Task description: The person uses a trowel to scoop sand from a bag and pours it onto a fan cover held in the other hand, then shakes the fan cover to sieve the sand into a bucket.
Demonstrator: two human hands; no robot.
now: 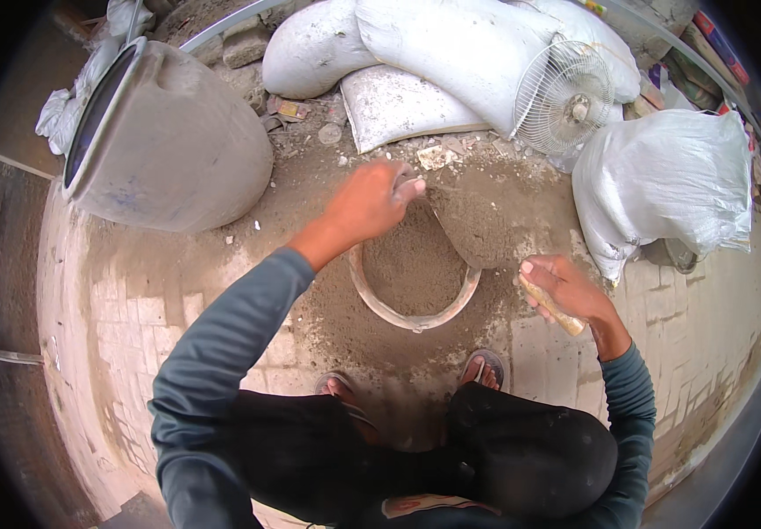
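A round bucket (415,321) with a pale rim stands between my feet, filled with grey-brown sandy mix (409,264). My right hand (565,286) is closed round the wooden handle of a trowel (483,231). Its broad blade, coated with the same mix, reaches left over the bucket's right side. My left hand (370,204) is closed in a pinch at the far side of the bucket, near the far end of the blade. What its fingers grip, whether blade tip, rim or bucket handle, I cannot make out. The bucket's far rim is hidden.
A big grey drum (178,145) lies tipped at the left. White sacks (451,44) are piled at the back, with a fan in a wire cage (567,97) against them. Another full sack (662,181) stands at the right. Rubble and spilled mix cover the paving (548,370).
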